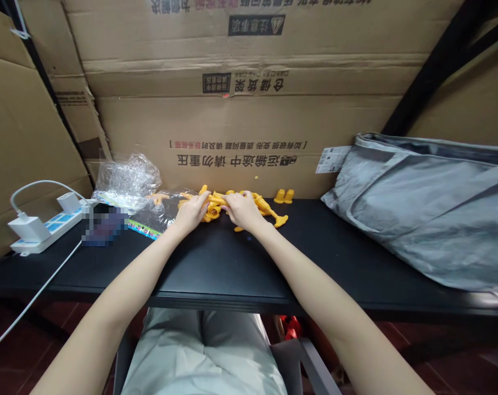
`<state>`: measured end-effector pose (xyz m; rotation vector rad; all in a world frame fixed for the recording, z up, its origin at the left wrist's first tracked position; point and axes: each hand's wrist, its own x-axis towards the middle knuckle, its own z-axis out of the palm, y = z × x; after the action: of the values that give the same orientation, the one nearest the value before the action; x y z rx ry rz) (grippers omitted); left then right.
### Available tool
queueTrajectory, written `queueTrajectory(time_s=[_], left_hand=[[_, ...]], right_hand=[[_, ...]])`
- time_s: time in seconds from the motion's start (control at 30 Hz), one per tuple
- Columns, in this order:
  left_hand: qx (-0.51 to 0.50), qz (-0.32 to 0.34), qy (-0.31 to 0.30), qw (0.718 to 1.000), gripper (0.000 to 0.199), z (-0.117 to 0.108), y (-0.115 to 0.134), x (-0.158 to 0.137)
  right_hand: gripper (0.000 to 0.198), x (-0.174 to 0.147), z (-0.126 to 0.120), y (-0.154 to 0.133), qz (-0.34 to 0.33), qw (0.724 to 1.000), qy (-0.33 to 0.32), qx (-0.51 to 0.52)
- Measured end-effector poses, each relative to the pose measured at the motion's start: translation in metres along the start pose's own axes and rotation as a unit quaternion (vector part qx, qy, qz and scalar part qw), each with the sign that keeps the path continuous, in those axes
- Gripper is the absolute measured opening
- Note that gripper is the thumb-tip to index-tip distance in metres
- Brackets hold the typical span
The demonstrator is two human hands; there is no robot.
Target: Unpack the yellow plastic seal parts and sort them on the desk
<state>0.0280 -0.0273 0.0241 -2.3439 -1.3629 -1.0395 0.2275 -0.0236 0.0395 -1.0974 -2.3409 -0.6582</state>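
My left hand and my right hand are close together near the back of the black table. Their fingers are closed on a thin yellow plastic piece that spans the gap between them. Beneath and around it lies a heap of yellow plastic parts, partly covered by the fingers. Right of my right hand, a long yellow part with a foot-like end rests on the table. Two small yellow cup-shaped pieces stand farther back. What the held piece belongs to is too small to tell.
Clear plastic packaging with a colourful printed strip lies left of my hands. A white power strip with plugs and a cable sits at the left, beside a blurred-out object. A grey bag fills the right. Cardboard walls the back.
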Motion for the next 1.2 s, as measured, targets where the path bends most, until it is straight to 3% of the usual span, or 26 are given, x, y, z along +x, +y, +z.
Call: queueTrajectory(time_s=[0.23, 0.5, 0.63, 0.93, 1.03, 1.13, 1.2], left_hand=[[-0.034, -0.019, 0.011, 0.999, 0.034, 0.003, 0.006, 0.003], [-0.032, -0.016, 0.021, 0.999, 0.034, 0.005, 0.0, 0.001], [-0.03, -0.031, 0.007, 0.999, 0.034, 0.005, 0.001, 0.0], [-0.004, -0.109, -0.003, 0.994, 0.034, -0.005, -0.003, -0.001], [-0.006, -0.121, -0.008, 0.993, 0.034, -0.006, -0.005, -0.002], [-0.011, -0.126, -0.009, 0.992, 0.034, -0.007, -0.004, -0.003], [-0.014, -0.129, -0.009, 0.992, 0.034, -0.008, -0.003, -0.003]], right_hand=[[0.023, 0.003, -0.004, -0.001, 0.027, 0.998, 0.024, -0.043], [0.029, -0.001, 0.001, 0.001, 0.001, 1.0, 0.004, 0.001], [0.02, 0.0, -0.003, 0.0, 0.008, 1.0, -0.002, -0.021], [0.018, -0.004, 0.003, 0.023, 0.082, 0.995, 0.054, 0.009], [0.023, -0.008, 0.0, 0.044, 0.142, 0.984, 0.108, 0.019], [0.034, -0.02, -0.004, 0.076, 0.275, 0.952, 0.135, 0.012], [0.038, -0.034, -0.005, 0.101, 0.378, 0.915, 0.139, 0.012]])
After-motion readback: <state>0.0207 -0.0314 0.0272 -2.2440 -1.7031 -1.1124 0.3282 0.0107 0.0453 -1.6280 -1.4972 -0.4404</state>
